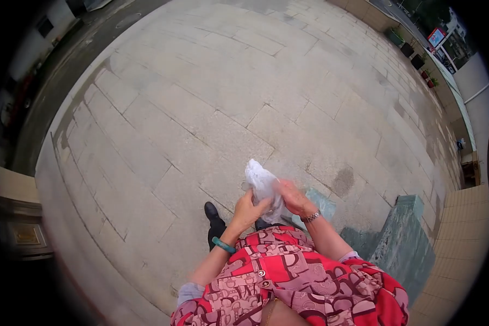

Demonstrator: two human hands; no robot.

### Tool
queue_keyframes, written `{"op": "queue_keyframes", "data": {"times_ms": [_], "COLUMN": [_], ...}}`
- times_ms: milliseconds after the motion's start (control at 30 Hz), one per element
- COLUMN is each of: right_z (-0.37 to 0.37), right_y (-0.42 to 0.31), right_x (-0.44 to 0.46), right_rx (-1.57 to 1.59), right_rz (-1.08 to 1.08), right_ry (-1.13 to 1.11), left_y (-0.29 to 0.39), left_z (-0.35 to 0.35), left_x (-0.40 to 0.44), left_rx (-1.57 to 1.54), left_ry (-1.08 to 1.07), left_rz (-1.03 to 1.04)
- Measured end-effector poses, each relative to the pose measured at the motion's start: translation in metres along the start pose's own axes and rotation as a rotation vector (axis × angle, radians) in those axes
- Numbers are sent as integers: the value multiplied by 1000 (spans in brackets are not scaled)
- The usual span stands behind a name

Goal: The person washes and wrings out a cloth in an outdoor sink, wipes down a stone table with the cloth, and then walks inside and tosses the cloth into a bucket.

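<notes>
Paving (288, 76) in pale slabs fills most of what my head camera gives me, with planters (413, 52) along the far right edge and a green block (405, 223) standing at the near right. Low and centred, above the paving and in front of the body, both hands meet at a crumpled white bundle (259, 178), with sheer film bunched along its lower edge. My main worry is a slip: the bundle looks light and soft, so a loose pinch or a gust could send it to the ground near the shoe (211, 211). Pulling the hands apart too hard could tear the film, and the watch (310, 217) sits close enough that a loose fold might snag on it. As for pose, the left hand (248, 210) reaches up from below, bangle (223, 245) at its wrist, thumb across the bundle and fingers closed on its near side. Opposite, the right hand (292, 196) angles inward with its fingers against the bundle; they are blurred, so I cannot tell whether they grip or merely touch.
</notes>
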State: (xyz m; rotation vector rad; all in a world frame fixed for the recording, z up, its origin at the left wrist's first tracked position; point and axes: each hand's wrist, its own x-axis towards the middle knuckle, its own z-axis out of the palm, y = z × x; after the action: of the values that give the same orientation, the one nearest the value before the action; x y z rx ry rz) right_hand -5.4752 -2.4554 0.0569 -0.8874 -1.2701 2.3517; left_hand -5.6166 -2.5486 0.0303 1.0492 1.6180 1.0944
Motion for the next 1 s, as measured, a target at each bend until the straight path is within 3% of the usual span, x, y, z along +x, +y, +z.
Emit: {"op": "queue_keyframes", "data": {"times_ms": [133,167,267,400,467,533,600,667,767,800,867,900,1000], "right_z": [32,34,77,131,138,133,123,100,96,98,102,103,127], "right_y": [3,16,9,-26,-41,-51,-64,-61,-74,-81,-94,-100,-128], "right_x": [69,96,152,211,229,245,253,269,307,325,371,399,479], "right_rx": [3,14,-34,-80,-147,-106,38,145,97,98,187,195,327], "right_rz": [-38,-18,-85,-138,-184,-190,-105,-140,-117,-123,-127,-143,-262], "right_ry": [-34,4,122,187,224,412,479,597,662,662,515,439,350], "left_y": [-33,-31,-24,-25,-23,-18,-11,-10,-2,-2,6,14,41], "left_z": [-70,-86,-151,-232,-257,-286,-311,-332,-354,-358,-371,-374,-384], "left_x": [30,39,63,96,114,137,164,192,250,274,321,341,378], "left_rx": [-52,-162,-9,-113,-367,-485,-724,-815,-739,-560,-358,-27,456], "left_ry": [-11,5,49,32,126,146,233,175,93,37,-12,3,-58], "left_rz": [-73,-36,50,6,81,48,-16,-16,44,57,89,393,778]}}
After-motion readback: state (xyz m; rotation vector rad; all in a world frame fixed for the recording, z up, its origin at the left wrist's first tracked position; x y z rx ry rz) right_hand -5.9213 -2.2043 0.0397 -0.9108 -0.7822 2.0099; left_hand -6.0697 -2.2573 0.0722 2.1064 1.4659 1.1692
